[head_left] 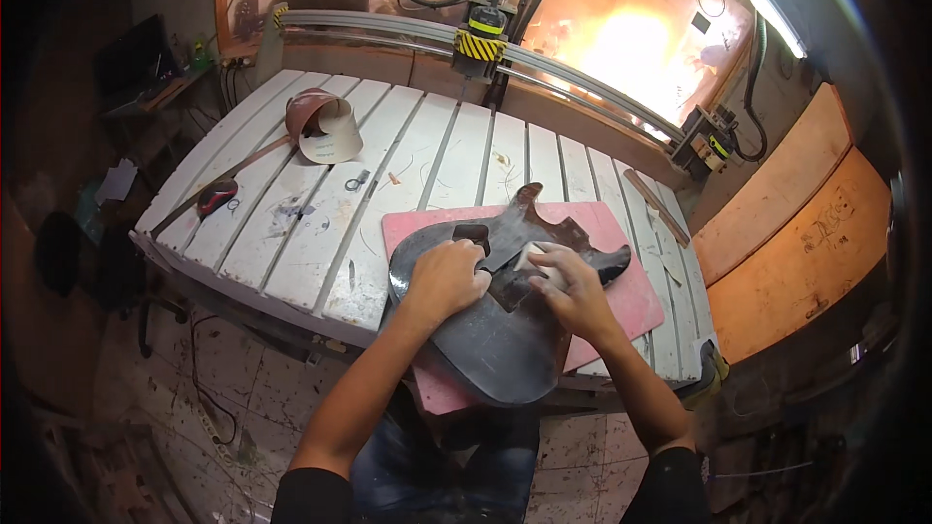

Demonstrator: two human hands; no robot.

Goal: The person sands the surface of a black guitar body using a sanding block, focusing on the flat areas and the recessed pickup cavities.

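Note:
A dark, dust-hazed electric guitar body (490,349) with cutouts lies on a pink foam pad (631,311) atop a white slatted machine bed. My left hand (442,281) rests on the body's upper left beside a cavity, fingers curled in against it. My right hand (568,291) grips a small off-white block (532,254) on the body, right of the middle cavity. The fingertips of both hands look pale with dust.
A gantry with a spindle (481,34) spans the bed (301,262). A sandpaper roll (325,141), a red-black mouse (216,196) and wooden strips (655,204) lie on it. Orange panels (796,243) lean at right; a monitor (136,58) stands at left.

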